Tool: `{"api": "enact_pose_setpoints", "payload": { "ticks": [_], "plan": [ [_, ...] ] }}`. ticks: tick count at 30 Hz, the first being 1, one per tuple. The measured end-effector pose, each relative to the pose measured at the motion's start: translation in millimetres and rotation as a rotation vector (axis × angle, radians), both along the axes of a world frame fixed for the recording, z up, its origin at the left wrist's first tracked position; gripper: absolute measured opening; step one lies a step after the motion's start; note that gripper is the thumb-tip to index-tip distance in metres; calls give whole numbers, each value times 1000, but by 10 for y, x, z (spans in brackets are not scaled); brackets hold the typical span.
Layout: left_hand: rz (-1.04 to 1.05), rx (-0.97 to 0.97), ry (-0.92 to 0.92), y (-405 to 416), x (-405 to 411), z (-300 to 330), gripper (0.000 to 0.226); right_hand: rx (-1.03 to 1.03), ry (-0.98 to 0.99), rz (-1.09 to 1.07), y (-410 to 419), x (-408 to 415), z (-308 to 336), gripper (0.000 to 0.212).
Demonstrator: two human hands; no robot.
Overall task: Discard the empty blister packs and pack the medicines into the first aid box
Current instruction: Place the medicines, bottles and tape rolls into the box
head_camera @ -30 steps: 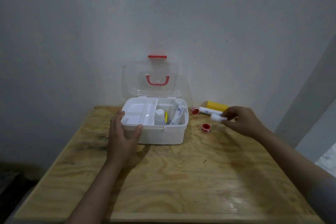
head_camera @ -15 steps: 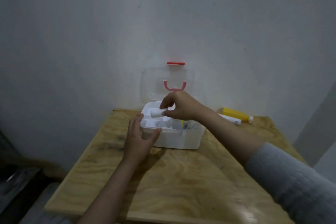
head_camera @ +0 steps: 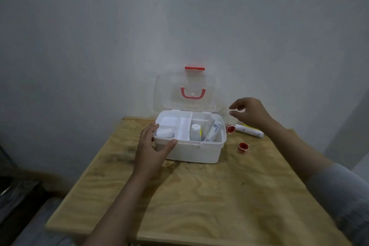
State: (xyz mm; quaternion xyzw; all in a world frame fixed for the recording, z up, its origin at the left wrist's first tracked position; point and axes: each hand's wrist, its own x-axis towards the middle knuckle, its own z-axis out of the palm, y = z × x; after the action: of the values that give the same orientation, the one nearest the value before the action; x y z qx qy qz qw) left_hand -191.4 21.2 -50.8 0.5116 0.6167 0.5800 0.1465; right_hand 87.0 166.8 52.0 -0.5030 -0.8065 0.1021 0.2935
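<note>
The white first aid box [head_camera: 195,152] stands open on the wooden table [head_camera: 199,195], its clear lid [head_camera: 187,90] with a red handle leaning back at the wall. My left hand [head_camera: 153,146] grips the box's front left corner. A small white roll [head_camera: 164,133] lies in the front left tray compartment. A white bottle [head_camera: 195,132] and a white tube [head_camera: 212,132] sit in the right compartment. My right hand [head_camera: 249,113] hovers empty, fingers apart, right of the box above a white tube [head_camera: 249,131] on the table.
Two small red caps lie right of the box, one [head_camera: 231,129] by its wall and one [head_camera: 243,147] nearer me. A yellow item is mostly hidden behind my right wrist. The wall stands close behind the table. Dark clutter lies on the floor at left.
My right hand carried the small white roll from the table's right side into the box's left tray, let it go, and moved back to the right. My left hand stayed on the box.
</note>
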Motion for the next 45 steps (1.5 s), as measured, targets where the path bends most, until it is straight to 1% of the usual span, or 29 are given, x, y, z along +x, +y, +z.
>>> {"api": "enact_pose_setpoints", "payload": {
  "ticks": [4, 7, 9, 11, 13, 18, 24, 27, 31, 33, 37, 41, 45],
  "plan": [
    [4, 24, -9, 15, 12, -23, 72, -52, -109, -316, 284, 766, -431, 27],
    [6, 29, -12, 24, 16, -31, 70, -165, -180, -415, 359, 1098, -673, 38],
    [4, 29, -8, 24, 8, -39, 72, -225, -112, -404, 360, 1199, -817, 35],
    [7, 29, -1, 24, 5, -34, 71, -214, 15, -388, 320, 1243, -939, 25],
    [13, 28, 7, 24, 10, -32, 71, -167, 110, -373, 262, 1258, -995, 20],
    [14, 32, 29, 32, 0, -40, 70, 12, 222, -352, 114, 1255, -819, 14],
    [16, 47, 19, 38, 20, -55, 69, 203, 297, -218, -169, 1202, -236, 22],
    [22, 54, 11, 39, 31, -54, 70, 214, 375, -107, -343, 1049, 30, 22],
    [19, 59, 1, 26, 36, -46, 70, 153, 423, 86, -514, 685, 289, 21],
    [18, 54, 8, 21, 36, -42, 69, 123, 379, 158, -551, 487, 355, 22],
    [7, 43, 15, 14, 19, -37, 70, 109, 263, 227, -551, 160, 363, 24],
    [14, 47, 21, 9, 23, -25, 67, 28, 171, 260, -567, -99, 264, 20],
    [19, 40, 22, 9, 26, -25, 70, -64, 11, 323, -605, -264, 90, 15]
  ]
}}
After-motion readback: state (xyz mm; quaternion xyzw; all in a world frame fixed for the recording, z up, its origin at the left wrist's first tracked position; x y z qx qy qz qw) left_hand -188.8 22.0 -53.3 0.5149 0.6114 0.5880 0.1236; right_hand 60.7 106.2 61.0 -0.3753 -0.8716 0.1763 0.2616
